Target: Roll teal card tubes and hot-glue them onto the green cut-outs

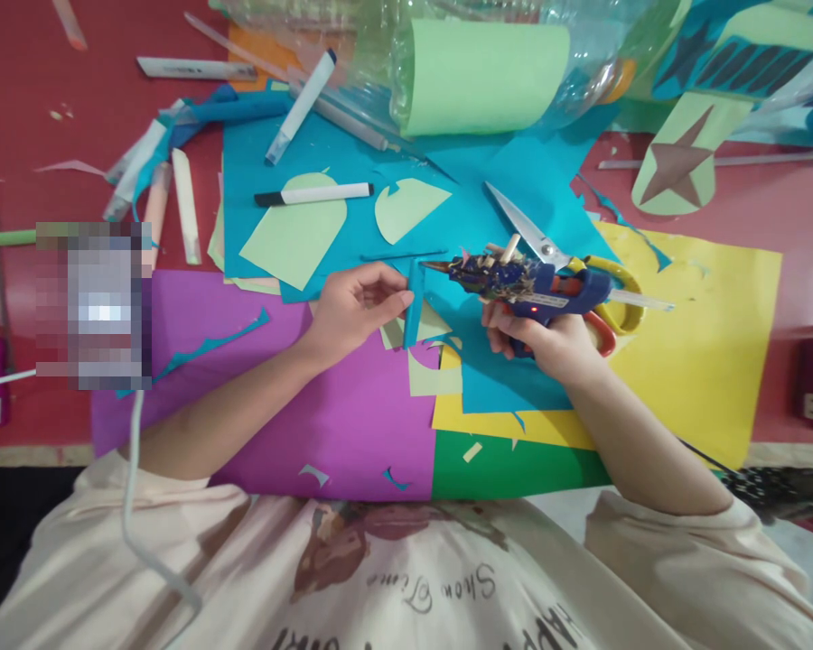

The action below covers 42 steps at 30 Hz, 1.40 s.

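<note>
In our left hand, the thumb and fingertips close together on the edge of a narrow blue paper strip, which stands out between our two hands, above the paper scraps. Our right hand is wrapped around the grip of a blue glue gun, its red light lit and its nozzle pointing at the strip's far end. Whether the tip touches the paper, or any glue is out, is too fine for us to tell.

To lay glue well here, we want a light, even squeeze and a thin line, with the strip held steady and our fingertips well back from the hot metal. The burnt-looking crust of bits around the gun's front could drop onto the paper or drag on it, so a low, clean angle helps.

Just beyond the gun lie open scissors, their handles partly behind it; a little room there spares us a snag. Farther out, a black-capped marker rests across pale green paper, and a clear plastic bottle with a green paper wrap lies at the far side.
</note>
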Available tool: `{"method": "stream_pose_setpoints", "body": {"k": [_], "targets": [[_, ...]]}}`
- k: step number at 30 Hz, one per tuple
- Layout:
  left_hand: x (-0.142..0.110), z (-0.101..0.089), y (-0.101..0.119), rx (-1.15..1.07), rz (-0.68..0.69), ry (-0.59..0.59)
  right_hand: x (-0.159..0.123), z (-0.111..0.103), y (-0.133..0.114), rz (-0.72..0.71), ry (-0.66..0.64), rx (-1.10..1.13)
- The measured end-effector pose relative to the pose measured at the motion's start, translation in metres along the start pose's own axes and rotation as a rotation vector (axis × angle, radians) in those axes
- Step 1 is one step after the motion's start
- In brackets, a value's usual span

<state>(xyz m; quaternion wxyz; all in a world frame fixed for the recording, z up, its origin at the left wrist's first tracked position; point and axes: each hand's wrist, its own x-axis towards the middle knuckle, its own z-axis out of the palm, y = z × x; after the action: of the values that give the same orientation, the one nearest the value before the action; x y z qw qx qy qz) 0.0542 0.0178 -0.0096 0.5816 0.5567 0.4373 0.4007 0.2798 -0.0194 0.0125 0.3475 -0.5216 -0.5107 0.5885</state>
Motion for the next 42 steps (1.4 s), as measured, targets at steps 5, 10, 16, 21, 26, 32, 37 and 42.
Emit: {"method": "stream_pose_setpoints", "body": {"k": [5, 10, 16, 21, 26, 32, 37, 42], "targets": [[0.0007, 0.0, 0.0003, 0.014, -0.016, 0.016, -0.0009, 0.0004, 0.0005, 0.028, -0.004, -0.025], [0.0008, 0.0, 0.0029, 0.013, -0.018, 0.039, -0.0017, 0.0017, -0.0012, 0.049, 0.003, -0.027], [0.0008, -0.0001, 0.0037, 0.008, -0.036, 0.068, -0.002, 0.0037, -0.0031, 0.072, 0.023, -0.046], [0.0011, 0.0, 0.0034, -0.027, -0.01, 0.074, -0.0018, 0.0042, -0.0051, 0.082, 0.02, -0.067], [0.0018, -0.0007, 0.0024, -0.023, -0.011, 0.096, -0.0017, 0.0048, -0.0062, 0.096, 0.012, -0.09], [0.0038, -0.0026, 0.0006, 0.025, 0.014, 0.111, -0.0021, 0.004, -0.0038, 0.108, 0.006, -0.115], [0.0051, -0.0034, 0.0001, 0.027, 0.042, 0.138, -0.0026, 0.0035, -0.0027, 0.12, -0.004, -0.148], [0.0063, -0.004, -0.0013, -0.01, 0.085, 0.182, -0.0024, 0.0031, -0.0037, 0.124, -0.02, -0.181]]}}
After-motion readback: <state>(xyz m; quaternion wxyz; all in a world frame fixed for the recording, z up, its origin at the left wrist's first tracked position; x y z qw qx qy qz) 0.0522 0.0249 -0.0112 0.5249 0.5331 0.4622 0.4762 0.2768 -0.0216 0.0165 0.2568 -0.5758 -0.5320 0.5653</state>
